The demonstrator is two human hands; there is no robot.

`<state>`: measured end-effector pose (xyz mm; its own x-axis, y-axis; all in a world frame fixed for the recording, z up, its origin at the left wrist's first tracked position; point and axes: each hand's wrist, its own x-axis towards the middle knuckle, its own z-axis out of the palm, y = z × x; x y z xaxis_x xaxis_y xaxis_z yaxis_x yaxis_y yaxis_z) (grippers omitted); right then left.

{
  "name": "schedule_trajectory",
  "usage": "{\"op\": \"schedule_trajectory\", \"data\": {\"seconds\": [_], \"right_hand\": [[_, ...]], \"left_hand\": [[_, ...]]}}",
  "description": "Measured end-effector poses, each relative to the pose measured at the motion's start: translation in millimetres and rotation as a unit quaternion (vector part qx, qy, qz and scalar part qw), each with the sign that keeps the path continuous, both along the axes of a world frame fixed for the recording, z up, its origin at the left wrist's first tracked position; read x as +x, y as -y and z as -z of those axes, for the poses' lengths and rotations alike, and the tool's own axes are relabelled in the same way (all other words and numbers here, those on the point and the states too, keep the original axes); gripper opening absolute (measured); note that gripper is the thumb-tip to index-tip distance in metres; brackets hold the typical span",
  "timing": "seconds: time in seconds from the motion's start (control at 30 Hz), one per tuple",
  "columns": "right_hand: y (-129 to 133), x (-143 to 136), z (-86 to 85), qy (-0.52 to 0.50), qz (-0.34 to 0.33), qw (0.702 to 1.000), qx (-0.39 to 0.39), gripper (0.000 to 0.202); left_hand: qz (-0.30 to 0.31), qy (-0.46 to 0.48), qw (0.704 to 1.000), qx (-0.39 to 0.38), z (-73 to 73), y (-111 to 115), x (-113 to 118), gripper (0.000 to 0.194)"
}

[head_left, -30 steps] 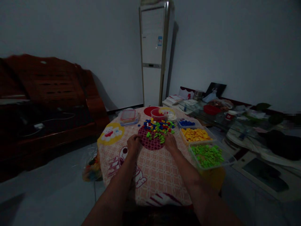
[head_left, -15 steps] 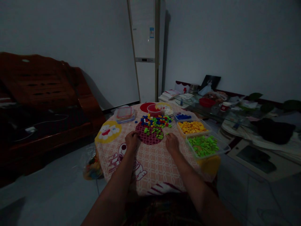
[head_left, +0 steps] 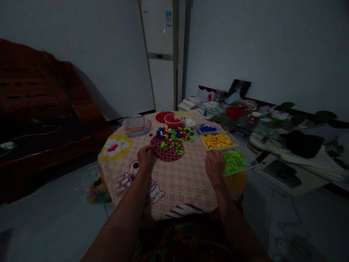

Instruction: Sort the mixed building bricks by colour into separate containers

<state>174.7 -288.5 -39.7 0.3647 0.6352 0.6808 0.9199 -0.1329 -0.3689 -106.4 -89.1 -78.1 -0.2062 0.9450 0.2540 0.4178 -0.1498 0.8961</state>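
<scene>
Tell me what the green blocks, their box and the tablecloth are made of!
Green blocks: probably plastic, bright and evenly coloured; too dim to judge shine. Box: likely clear plastic, see-through with a pale rim. Tablecloth: seems fabric, matt, draping at its edge.

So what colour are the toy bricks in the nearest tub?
Those toy bricks are light green, seen in the head view.

Home living room: wooden bench (head_left: 58, 91), tall floor-standing air conditioner (head_left: 162, 82), patterned tablecloth (head_left: 181, 185).

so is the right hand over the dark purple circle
No, the right hand is right of the dark purple circle, by the left edge of the tub of green bricks.
</scene>
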Motion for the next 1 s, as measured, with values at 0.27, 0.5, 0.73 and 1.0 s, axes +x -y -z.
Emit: {"op": "schedule_trajectory", "data": {"seconds": [0.27, 0.5, 0.73, 1.0], "right_hand": [[0, -6, 0.6, -0.016, -0.015, 0.999, -0.028, 0.031], [-36, -57, 27.9, 0.003, -0.146, 0.973, -0.182, 0.034], [-67, -73, 28.3, 0.058, -0.123, 0.963, -0.234, 0.035], [-82, -81, 30.1, 0.074, -0.084, 0.96, -0.256, 0.025]], "left_hand": [[-0.004, -0.005, 1.0, 0.007, 1.1, -1, 1, 0.036], [0.012, -0.001, 1.0, 0.006, 0.7, 1, -1, 0.036], [0.015, 0.018, 1.0, 0.012, -7.5, 9, 3, 0.034], [0.008, -0.013, 1.0, 0.012, -2.7, 3, -1, 0.033]]}}
